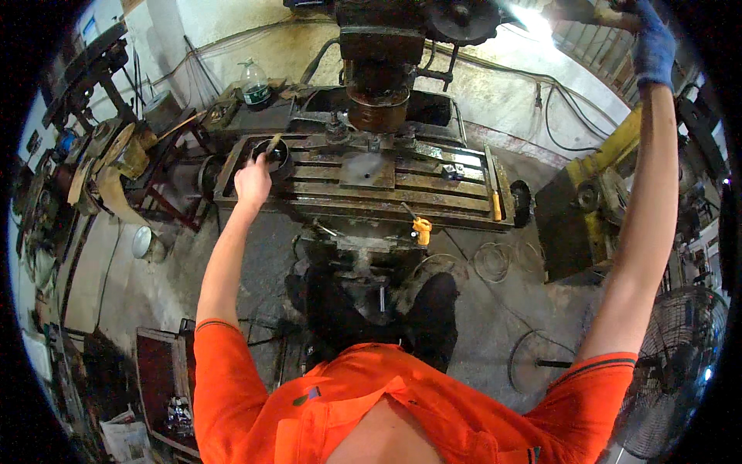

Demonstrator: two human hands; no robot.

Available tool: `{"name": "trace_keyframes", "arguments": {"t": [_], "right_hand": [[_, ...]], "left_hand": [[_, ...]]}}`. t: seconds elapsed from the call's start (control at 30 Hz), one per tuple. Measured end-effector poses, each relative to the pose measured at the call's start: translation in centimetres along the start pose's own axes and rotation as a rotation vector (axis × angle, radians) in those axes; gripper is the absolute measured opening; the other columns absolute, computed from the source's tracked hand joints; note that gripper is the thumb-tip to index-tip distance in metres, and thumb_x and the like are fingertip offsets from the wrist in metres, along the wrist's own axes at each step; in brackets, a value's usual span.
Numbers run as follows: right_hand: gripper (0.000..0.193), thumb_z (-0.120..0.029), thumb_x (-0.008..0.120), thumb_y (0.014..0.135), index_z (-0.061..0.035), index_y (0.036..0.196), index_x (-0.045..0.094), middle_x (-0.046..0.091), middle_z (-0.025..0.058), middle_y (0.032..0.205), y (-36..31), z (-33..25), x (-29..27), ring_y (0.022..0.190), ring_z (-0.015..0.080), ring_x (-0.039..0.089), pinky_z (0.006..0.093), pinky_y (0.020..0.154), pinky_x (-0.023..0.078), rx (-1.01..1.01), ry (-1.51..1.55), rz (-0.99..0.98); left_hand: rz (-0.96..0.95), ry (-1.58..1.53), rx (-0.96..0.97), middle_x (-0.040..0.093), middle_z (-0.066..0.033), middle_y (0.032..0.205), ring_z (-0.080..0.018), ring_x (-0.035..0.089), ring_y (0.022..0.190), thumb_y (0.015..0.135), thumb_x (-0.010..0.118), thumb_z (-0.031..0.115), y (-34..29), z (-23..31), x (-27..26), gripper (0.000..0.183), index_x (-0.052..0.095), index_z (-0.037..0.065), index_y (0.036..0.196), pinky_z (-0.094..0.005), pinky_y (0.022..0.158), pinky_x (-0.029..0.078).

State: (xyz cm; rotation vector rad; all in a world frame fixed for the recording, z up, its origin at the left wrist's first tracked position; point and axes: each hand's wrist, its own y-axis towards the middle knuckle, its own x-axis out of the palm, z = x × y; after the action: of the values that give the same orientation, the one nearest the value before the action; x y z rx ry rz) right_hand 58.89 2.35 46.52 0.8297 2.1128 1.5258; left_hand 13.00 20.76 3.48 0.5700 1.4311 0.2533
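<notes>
My bare left hand [253, 182] is closed on the handle of a brush [273, 143], over a dark round pot [284, 165] at the left end of the machine table. The brush's lower end is hidden in the pot. Raised far to the upper right, my right hand [655, 54] wears a blue glove and is closed around the end of a machine lever [607, 15]. Between the hands, a milling machine's spindle head [379, 104] hangs over a flat metal plate [367, 170] on the slotted table [309, 188].
A small metal block [453, 172] and a yellow-handled tool [496, 205] lie on the table's right part. An orange-yellow handle [421, 230] sticks out at its front edge. A clear bottle [255, 91] stands behind left; a floor fan [665, 371] is at right.
</notes>
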Motion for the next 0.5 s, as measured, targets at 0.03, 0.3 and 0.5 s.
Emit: {"name": "trace_keyframes", "arguments": {"t": [0.03,0.3,0.5], "right_hand": [[0.028,-0.013,0.044,0.07,0.0068,0.08,0.061,0.059,0.0146,0.071,-0.9,0.0,-1.2,0.06,0.0218,0.053,0.0319,0.053,0.043,-0.166,-0.192,-0.085],[0.018,-0.015,0.052,0.079,-0.0022,0.072,0.064,0.062,0.0057,0.068,-34.1,4.4,-5.4,0.053,0.0138,0.049,0.0268,0.051,0.041,0.354,-0.813,-0.557],[0.027,-0.022,0.063,0.078,-0.0046,0.098,0.062,0.058,-0.0018,0.079,-57.5,15.6,-1.4,0.07,0.0102,0.049,0.0266,0.064,0.041,1.387,-0.02,-0.664]], "left_hand": [[-0.046,0.057,0.027,0.062,-0.0157,0.078,-0.0319,0.061,0.068,0.084,0.047,0.026,-0.2,0.5,0.3,0.03,0.052,0.009,0.109,-0.0423,0.061,0.047],[-0.008,-0.008,0.04,0.061,-0.0156,0.065,-0.033,0.06,0.058,0.083,0.05,0.033,-2.4,-1.0,-1.3,0.037,0.051,0.009,0.112,-0.0436,0.054,0.047],[-0.035,-0.15,-0.1,0.061,-0.0172,0.073,-0.0346,0.059,0.069,0.084,0.05,0.033,-4.1,-1.3,-6.1,0.039,0.049,0.01,0.116,-0.0441,0.059,0.046]]}}
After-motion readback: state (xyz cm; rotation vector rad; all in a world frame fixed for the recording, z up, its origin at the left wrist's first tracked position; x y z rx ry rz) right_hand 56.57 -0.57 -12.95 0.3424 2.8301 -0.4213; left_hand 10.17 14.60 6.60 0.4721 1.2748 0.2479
